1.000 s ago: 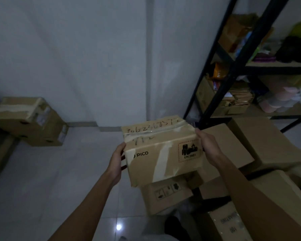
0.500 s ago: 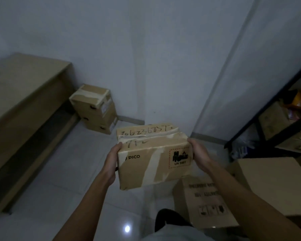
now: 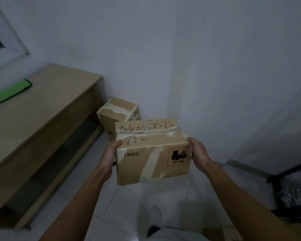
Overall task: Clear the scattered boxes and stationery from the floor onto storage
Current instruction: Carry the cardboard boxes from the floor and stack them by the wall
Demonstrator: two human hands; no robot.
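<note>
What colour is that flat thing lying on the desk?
Bright green flat mat with a dark edge, seen in the head view.

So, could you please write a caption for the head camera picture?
Both hands, left hand and right hand, hold a taped cardboard box above the floor, facing a wooden desk and another box.

arms: bare to the frame edge — no sleeves
left hand (image 3: 108,158): bare
right hand (image 3: 199,156): bare

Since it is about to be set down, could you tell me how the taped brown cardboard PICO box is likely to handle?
The taped brown cardboard PICO box probably stays stiff: its faces look flat between the left hand and right hand. Its flat sides suggest no rolling. The UN 3481 battery label hints at gentle handling.
</note>
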